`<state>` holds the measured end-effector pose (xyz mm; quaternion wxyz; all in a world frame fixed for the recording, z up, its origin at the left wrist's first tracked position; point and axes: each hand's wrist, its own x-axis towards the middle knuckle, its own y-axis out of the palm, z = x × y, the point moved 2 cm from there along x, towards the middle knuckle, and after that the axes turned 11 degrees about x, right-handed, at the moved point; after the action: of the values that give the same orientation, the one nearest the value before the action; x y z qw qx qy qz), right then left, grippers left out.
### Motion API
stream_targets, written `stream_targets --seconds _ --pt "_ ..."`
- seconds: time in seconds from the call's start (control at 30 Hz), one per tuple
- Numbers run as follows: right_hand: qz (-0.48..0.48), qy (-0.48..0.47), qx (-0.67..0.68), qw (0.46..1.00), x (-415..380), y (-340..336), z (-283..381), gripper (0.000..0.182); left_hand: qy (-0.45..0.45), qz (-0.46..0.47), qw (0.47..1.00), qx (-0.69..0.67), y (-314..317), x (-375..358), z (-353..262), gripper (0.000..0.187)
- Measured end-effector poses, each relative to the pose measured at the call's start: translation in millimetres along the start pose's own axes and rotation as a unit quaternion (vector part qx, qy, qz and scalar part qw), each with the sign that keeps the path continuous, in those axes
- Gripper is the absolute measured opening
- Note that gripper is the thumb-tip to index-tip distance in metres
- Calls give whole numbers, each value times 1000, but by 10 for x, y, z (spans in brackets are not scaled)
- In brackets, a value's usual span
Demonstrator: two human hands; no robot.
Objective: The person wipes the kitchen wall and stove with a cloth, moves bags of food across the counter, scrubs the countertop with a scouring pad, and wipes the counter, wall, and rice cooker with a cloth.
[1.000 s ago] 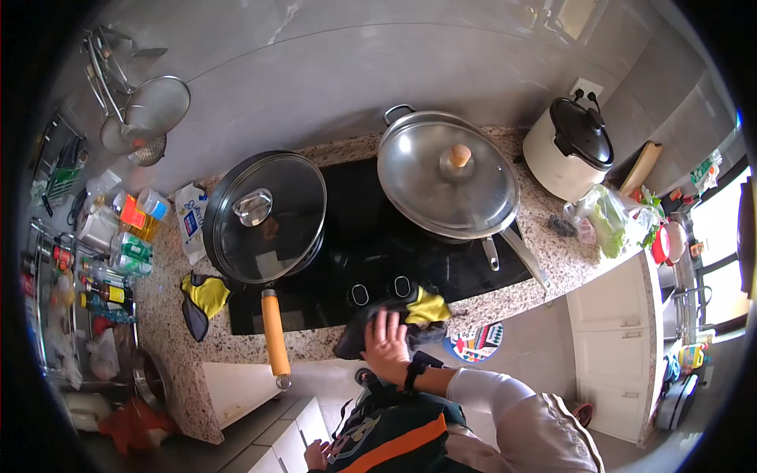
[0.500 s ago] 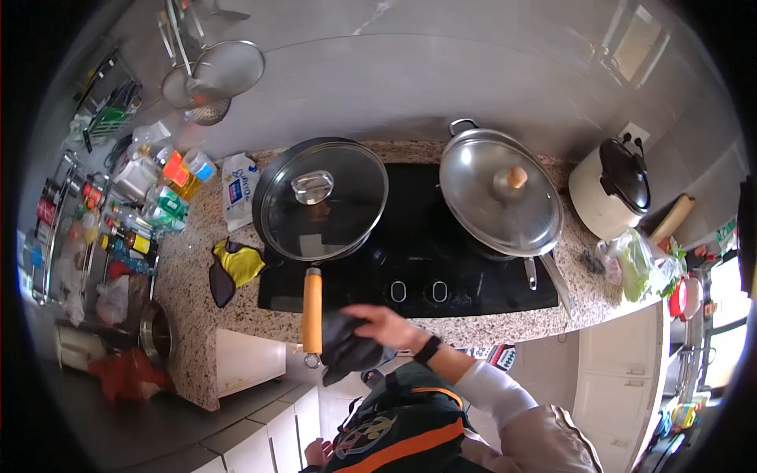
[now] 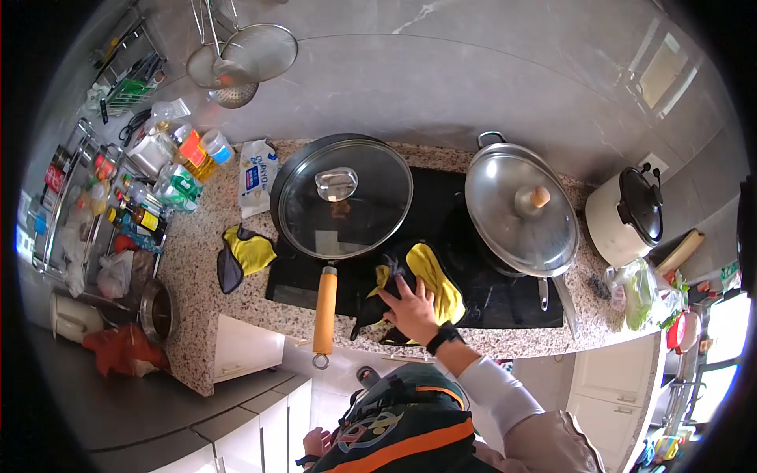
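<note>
My right hand (image 3: 413, 310), a dark band at its wrist, presses down on a yellow and dark grey cloth (image 3: 438, 282) with its fingers spread. The cloth lies crumpled over the front of the black glass hob (image 3: 512, 303), and a dark part hangs over the counter edge. Left of it stands a lidded frying pan (image 3: 344, 225) with a wooden handle (image 3: 325, 310) pointing towards me. Low in the view, my left hand (image 3: 318, 441) hangs beside my body, fingers loosely apart, with nothing visible in it.
A lidded steel wok (image 3: 516, 205) stands on the hob's right side. Beyond it are a rice cooker (image 3: 623, 209) and bagged vegetables (image 3: 640, 292). A second yellow and grey cloth (image 3: 251, 254) and a white packet (image 3: 257, 177) lie left of the frying pan. Bottles (image 3: 180, 185) crowd the far left.
My right hand has brought the cloth from in front of the counter onto the hob. The cloth has spread out, showing its yellow side. The whole view has shifted slightly.
</note>
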<state>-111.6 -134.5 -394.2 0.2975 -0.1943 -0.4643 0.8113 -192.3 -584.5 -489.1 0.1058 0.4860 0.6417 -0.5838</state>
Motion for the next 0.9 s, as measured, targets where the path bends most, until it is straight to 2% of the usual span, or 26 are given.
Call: stream_targets --seconds 0.03,0.07,0.1,0.17,0.2,0.23,0.3,0.33,0.37,0.4,0.43,0.5,0.57,0.6,0.63,0.67,0.7,0.73,0.77,0.8,0.83,0.87,0.9 --pt "-22 8 -24 999 8 134 -34 45 0 1 1000 0 142 66 156 30" --pt "-69 -4 -61 996 -26 201 -72 39 -6 -31 992 -121 397 199 479 28" --pt "-70 -4 -62 996 -42 243 -150 39 -12 -62 968 -242 529 287 652 28" --pt "-89 -30 79 992 -101 214 -269 32 -20 -47 969 -242 518 302 623 30" --pt "-133 -50 127 982 -119 165 -271 23 -29 -34 969 -242 509 299 604 33" --pt "-130 -51 127 982 -136 125 -285 23 -32 -33 969 -243 497 286 584 33" --pt "-153 -37 200 967 -206 -8 -409 19 -103 -15 953 -284 455 256 519 31" --pt "-112 -41 257 959 -399 -63 -540 17 -103 -14 952 -287 405 220 461 31" --pt "-49 -32 263 963 -543 -242 -510 18 -35 -8 988 -147 187 69 225 31" --pt "-1 -8 262 965 -697 -301 -576 15 36 -2 999 -3 84 -17 91 32" --pt "2 -1 278 961 -846 -363 -640 12 36 0 999 -4 155 18 166 32" --pt "62 89 294 949 -1053 -603 -772 14 1 4 997 -73 265 102 280 38" --pt "107 224 431 867 -1242 -804 -893 15 -26 22 998 -51 300 157 335 40" --pt "107 225 431 867 -1278 -900 -896 15 21 9 999 39 300 190 351 42" --pt "52 267 527 805 -1310 -992 -907 15 67 -4 989 128 303 219 371 43" --pt "-5 305 614 728 -1346 -1073 -894 15 90 -4 992 90 323 244 435 40" --pt "-6 307 613 728 -1347 -1141 -832 15 91 -2 992 90 419 319 541 40" --pt "-99 274 574 765 -1313 -1245 -756 14 26 -12 996 -89 543 420 683 39" --pt "-191 237 528 792 -1277 -1359 -652 14 -40 -21 963 -265 612 469 767 39" --pt "-228 231 524 787 -1232 -1470 -507 16 -86 -14 924 -373 605 491 703 39" --pt "-229 231 524 787 -1155 -1489 -443 16 -86 -14 924 -372 574 515 634 39" --pt "-256 153 414 860 -1072 -1540 -367 20 -164 -20 865 -474 477 492 532 39" --pt "-278 71 294 912 -994 -1576 -291 24 -239 -25 788 -566 395 450 462 40"
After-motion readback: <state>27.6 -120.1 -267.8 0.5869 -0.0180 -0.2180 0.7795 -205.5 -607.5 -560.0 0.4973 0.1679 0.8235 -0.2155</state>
